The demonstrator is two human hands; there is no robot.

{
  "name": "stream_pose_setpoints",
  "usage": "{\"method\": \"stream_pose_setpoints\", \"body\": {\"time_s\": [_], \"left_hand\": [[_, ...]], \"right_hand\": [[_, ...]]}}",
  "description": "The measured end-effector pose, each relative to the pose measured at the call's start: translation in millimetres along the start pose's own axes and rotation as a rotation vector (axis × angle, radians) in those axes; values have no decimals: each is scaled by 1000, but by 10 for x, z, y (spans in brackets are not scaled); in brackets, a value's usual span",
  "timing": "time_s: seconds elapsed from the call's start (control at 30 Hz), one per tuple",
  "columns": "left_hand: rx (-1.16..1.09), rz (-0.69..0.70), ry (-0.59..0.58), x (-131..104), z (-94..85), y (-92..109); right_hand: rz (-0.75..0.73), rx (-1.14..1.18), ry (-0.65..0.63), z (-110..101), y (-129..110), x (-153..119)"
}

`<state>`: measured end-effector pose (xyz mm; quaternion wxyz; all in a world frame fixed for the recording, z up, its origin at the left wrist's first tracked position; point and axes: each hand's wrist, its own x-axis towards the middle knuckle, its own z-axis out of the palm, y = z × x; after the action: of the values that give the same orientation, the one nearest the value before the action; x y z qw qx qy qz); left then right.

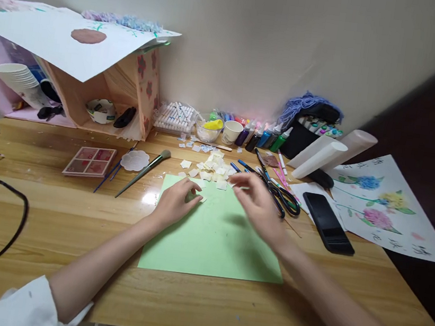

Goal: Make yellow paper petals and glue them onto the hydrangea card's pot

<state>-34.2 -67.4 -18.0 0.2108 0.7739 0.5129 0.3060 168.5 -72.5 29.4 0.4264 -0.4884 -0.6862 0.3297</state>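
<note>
while left hand [178,200] is over green paper [214,245] | flower sheet [390,210]: illegible handwriting [395,243]

I find the sheet [213,253] on the table [166,306] directly before me, scraps [215,165] at its far edge, a cup [231,132] behind them. Scissors [274,187], then phone [328,223], lie to the sheet's right; brush [143,173], then palette [90,161], to its left.
</note>
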Motion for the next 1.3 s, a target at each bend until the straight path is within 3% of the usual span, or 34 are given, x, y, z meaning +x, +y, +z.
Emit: {"method": "stream_pose_setpoints", "body": {"time_s": [0.13,0.23,0.47,0.67,0.8,1.13,1.3], "left_hand": [[149,84,-33,-1,-4,37],[226,96,-64,32,9,57],[210,51,-40,94,54,68],[-102,-68,-20,111,69,105],[-241,-84,-32,113,92,127],[-268,-80,-86,101,100,114],[-143,31,-105,64,74,129]], "right_hand": [[45,-83,-109,240,376,-1],[53,-89,-132,339,512,27],[33,-87,-189,285,491,47],[-23,-115,-221,297,476,49],[16,-19,-217,281,476,50],[79,68,-188,283,522,24],[124,-8,-99,264,543,29]]}}
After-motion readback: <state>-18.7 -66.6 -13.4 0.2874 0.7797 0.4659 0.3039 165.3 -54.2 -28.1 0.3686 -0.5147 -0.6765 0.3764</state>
